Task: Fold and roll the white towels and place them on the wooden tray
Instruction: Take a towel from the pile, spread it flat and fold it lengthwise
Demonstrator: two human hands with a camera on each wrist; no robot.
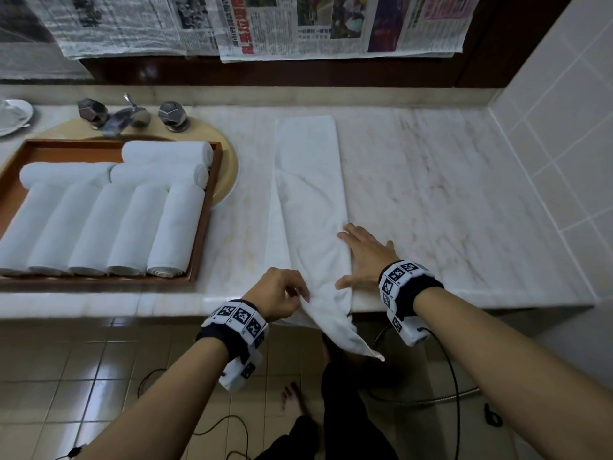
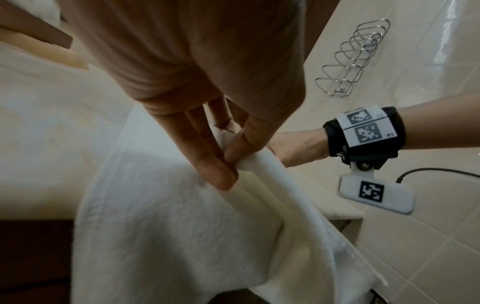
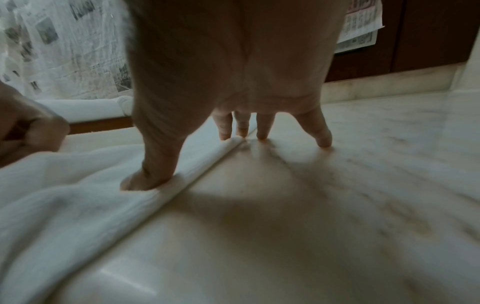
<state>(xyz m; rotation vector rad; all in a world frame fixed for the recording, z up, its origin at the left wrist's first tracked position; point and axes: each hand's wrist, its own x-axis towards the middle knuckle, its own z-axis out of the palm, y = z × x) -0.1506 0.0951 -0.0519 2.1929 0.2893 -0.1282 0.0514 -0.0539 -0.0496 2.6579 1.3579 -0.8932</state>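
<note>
White terry towel [image 1: 308, 194] lies lengthwise on the pale marble counter [image 1: 447, 180], folded into a long strip; near end hangs over the front edge, and its corner [image 1: 371, 351] dangles below. How many layers the strip has: cannot tell. Left wrist view is mostly palm, so the fold under it is partly blocked. Right wrist view is soft and shadowed.

Wooden rectangular tray [image 1: 205, 227] sits to the left over the beige sink basin [image 1: 229, 167], cut off at the left frame edge. Eight rolled white towels [image 1: 126, 224] show on it: five side by side, three lying crosswise behind. More past the edge: cannot tell.

Left hand [image 1: 277, 295] is at the counter's front edge, thumb and fingers [image 2: 207, 164] pinching a raised ridge of the towel's near end. Right hand [image 1: 363, 257] lies flat, palm down, fingers spread; thumb [image 3: 145, 176] presses the towel, two fingertips sit on its right long edge, the other two on bare marble. Both forearms reach in from below.
</note>
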